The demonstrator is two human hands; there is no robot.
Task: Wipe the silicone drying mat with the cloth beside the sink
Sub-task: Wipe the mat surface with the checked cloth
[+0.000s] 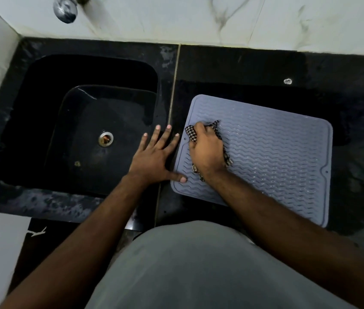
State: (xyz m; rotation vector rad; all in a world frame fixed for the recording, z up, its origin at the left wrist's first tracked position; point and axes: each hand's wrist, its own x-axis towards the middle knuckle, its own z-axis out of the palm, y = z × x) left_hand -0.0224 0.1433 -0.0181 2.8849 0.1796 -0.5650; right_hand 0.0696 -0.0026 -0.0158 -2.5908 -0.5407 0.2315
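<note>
A grey-blue rectangular silicone drying mat [272, 152] with a raised wavy pattern lies flat on the black stone countertop [254, 68], just right of the seam that divides the counter from the sink side. The right hand [206, 150] sits on the left part of the mat, its fingers curled around a bunched black-and-white checked cloth [191, 134], which it presses down on the ribbed surface; ends of the cloth stick out on the far side of the knuckles and at the near side by the wrist. The left hand [154, 155] lies flat on the counter just left of the mat, fingers straight and spread, holding nothing, with its thumb tip touching the mat's near left edge. Farther left is the black rectangular sink basin [82, 121] with a round metal drain [105, 138] at its bottom. A chrome tap [65, 8] shows at the far left against the white marbled wall tiles [288, 21]. The person's grey garment [198, 264] fills the near edge of the view.
</note>
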